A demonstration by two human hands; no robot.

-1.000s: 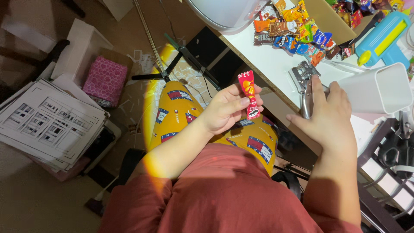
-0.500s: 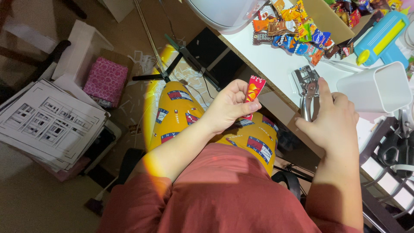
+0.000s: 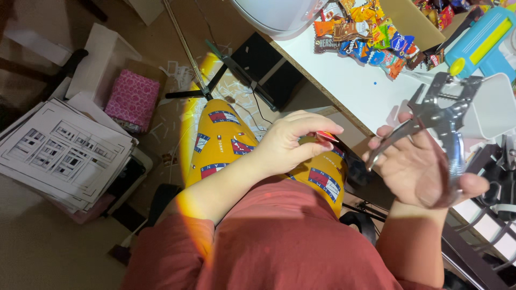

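Observation:
My left hand (image 3: 293, 142) pinches a small red snack packet (image 3: 325, 136) between thumb and fingers, held edge-on above my lap. My right hand (image 3: 419, 166) is turned palm up beside the white table edge and grips a metal plier-type tool (image 3: 443, 115), its jaws pointing up and its curved handle reaching toward the packet. The two hands are a short gap apart. Below them are my yellow patterned trousers (image 3: 226, 139) and rust-red shirt (image 3: 285, 247).
A pile of colourful snack packets (image 3: 365, 32) lies on the white table (image 3: 355, 86), next to a blue and yellow device (image 3: 484, 43) and a white tub (image 3: 492, 110). On the floor at left are printed sheets (image 3: 59, 153), a pink box (image 3: 131, 99) and a tripod (image 3: 215, 70).
My left hand lowered the red packet and turned it edge-on. My right hand lifted off the table edge, rolled palm up and brought the metal tool toward the packet.

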